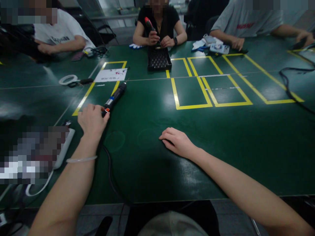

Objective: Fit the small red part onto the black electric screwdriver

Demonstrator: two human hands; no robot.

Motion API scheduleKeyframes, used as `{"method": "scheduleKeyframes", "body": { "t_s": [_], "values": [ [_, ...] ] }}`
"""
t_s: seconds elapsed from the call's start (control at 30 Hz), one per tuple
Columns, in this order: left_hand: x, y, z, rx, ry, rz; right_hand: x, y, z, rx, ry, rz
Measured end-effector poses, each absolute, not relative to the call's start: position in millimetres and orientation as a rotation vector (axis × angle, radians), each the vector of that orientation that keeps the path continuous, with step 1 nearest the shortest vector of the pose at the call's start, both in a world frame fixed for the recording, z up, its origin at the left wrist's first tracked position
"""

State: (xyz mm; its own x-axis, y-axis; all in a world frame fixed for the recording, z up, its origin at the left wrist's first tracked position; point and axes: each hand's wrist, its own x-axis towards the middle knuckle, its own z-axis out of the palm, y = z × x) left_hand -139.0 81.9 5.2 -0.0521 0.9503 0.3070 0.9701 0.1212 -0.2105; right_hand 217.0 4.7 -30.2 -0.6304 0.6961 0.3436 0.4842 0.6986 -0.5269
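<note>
My left hand rests on the green table, its curled fingers closed on the near end of a black electric screwdriver that lies flat and points away from me. A black cable runs from that end back under my left forearm toward the table's front edge. My right hand lies palm down on the bare table surface to the right, fingers loosely bent and together, holding nothing.
Yellow tape rectangles mark the table. A black tray sits before a person opposite who holds a red-handled tool. Two other people sit at the far left and right. A white tape roll, a paper sheet, a power strip and a right-side cable lie around.
</note>
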Motion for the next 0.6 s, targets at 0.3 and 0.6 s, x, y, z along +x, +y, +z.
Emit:
{"method": "scheduleKeyframes", "body": {
  "t_s": [0.3, 0.6],
  "values": [
    [-151, 92, 0, -1.887, -2.129, -0.488, 215, 4, -30, -0.9, -2.354, 0.579],
    [-59, 47, 11, -2.754, -2.6, -1.653, 213, 9, -31, -0.923, -1.907, 1.193]
  ]
}}
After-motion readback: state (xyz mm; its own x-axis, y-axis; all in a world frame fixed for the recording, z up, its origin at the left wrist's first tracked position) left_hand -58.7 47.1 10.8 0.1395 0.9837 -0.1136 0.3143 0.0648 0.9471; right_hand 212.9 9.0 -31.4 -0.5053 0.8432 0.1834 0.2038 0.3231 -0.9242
